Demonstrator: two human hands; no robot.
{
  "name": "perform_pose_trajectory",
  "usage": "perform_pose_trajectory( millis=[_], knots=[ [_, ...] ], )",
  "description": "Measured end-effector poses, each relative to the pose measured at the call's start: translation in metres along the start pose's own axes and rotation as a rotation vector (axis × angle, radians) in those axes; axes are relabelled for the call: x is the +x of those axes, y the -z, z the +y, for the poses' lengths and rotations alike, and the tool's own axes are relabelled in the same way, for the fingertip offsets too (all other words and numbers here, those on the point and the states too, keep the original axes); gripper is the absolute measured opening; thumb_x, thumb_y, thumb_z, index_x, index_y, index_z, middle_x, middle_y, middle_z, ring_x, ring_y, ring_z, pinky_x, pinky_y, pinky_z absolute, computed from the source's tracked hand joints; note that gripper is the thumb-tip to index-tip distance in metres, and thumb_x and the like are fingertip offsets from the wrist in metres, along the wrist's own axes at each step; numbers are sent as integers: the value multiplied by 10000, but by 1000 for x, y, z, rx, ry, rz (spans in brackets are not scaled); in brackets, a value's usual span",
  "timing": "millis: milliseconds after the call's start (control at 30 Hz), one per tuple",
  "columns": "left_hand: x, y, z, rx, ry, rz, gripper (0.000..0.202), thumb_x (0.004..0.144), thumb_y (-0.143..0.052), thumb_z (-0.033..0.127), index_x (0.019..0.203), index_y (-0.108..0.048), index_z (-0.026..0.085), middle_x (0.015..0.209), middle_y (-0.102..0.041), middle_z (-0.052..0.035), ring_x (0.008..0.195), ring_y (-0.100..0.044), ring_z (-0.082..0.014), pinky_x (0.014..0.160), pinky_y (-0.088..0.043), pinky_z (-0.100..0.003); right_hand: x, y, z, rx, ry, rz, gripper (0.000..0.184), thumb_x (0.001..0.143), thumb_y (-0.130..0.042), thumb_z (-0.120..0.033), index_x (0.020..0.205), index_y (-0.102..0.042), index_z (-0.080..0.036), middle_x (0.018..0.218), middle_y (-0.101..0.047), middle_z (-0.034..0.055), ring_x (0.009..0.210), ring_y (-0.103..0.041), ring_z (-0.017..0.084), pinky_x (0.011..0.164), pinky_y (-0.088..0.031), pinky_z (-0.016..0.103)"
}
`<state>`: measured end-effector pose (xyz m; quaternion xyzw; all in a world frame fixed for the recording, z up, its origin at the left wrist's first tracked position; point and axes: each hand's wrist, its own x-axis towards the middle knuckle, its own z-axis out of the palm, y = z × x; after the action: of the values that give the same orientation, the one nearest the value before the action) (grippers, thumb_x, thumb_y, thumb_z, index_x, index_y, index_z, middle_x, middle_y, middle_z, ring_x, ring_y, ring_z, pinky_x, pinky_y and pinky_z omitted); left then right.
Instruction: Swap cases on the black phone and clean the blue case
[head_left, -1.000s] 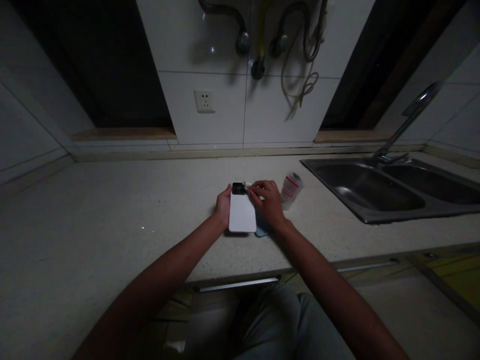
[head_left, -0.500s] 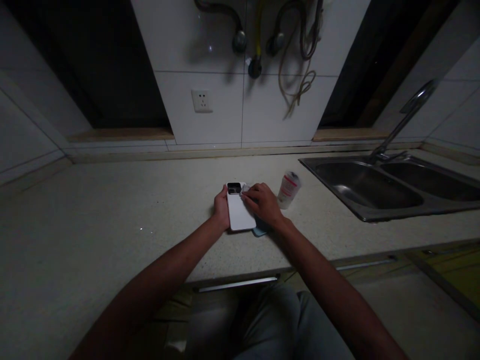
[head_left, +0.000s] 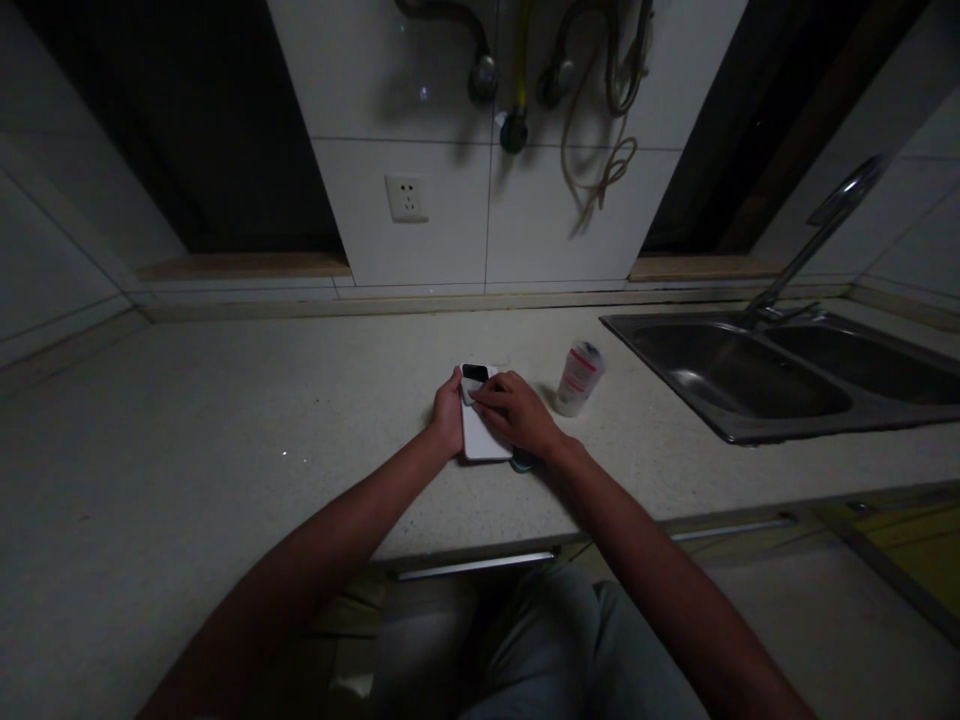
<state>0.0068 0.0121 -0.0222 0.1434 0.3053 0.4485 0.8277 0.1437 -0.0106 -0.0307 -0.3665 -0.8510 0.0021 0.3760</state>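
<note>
head view: left hand (head_left: pixel 448 413) clamps the white phone (head_left: pixel 481 444) on the counter (head_left: pixel 300 400), right hand (head_left: pixel 516 412) with fingers bunched together, pressing only its camera end.

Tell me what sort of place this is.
Most likely a dim home kitchen: a double steel sink with a tap set in a speckled countertop, and a tiled wall with a socket and hanging hoses. The left hand holds a white phone on the counter.

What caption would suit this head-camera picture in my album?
Left hand holds a white phone on the counter, right hand rests over it; a small bottle stands near the sink.
</note>
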Motion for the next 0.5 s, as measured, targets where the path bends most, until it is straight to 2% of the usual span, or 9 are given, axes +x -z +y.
perform_pose_trajectory(
  millis=[133, 267, 400, 500],
  knots=[
    [4, 2, 4, -46, -7, -25, 554, 942, -378, 498, 1124, -666, 61, 866, -737, -166, 835, -720, -314, 826, -557, -467, 0, 6, -5, 210, 128, -139, 211, 932, -596, -303, 1042, -753, -215, 956, -666, 81, 908, -588, 201, 849, -461, 381],
    [4, 0, 11, -99, -70, 7, 645, 963, -272, 484, 1263, -579, 3, 951, -725, -216, 884, -714, -332, 851, -546, -489, 0, 15, -10, 380, 157, -243, 225, 919, -627, -360, 1027, -758, -213, 903, -662, 60, 874, -610, 175, 819, -480, 345],
    [1, -2, 19, -86, -133, 90, 650, 960, -254, 460, 1287, -553, -16, 953, -720, -226, 874, -712, -340, 814, -555, -489, 1, 22, -8, 469, 172, -219, 235, 901, -650, -378, 1003, -767, -202, 881, -663, 58, 849, -613, 168, 791, -492, 334],
    [0, 1, 23, -91, -167, 90, 642, 952, -260, 458, 1281, -560, -4, 959, -719, -223, 869, -709, -344, 792, -557, -492, 1, 24, -2, 454, 135, -173, 202, 864, -696, -385, 957, -777, -225, 867, -676, 52, 847, -610, 175, 784, -494, 341]
  ],
)
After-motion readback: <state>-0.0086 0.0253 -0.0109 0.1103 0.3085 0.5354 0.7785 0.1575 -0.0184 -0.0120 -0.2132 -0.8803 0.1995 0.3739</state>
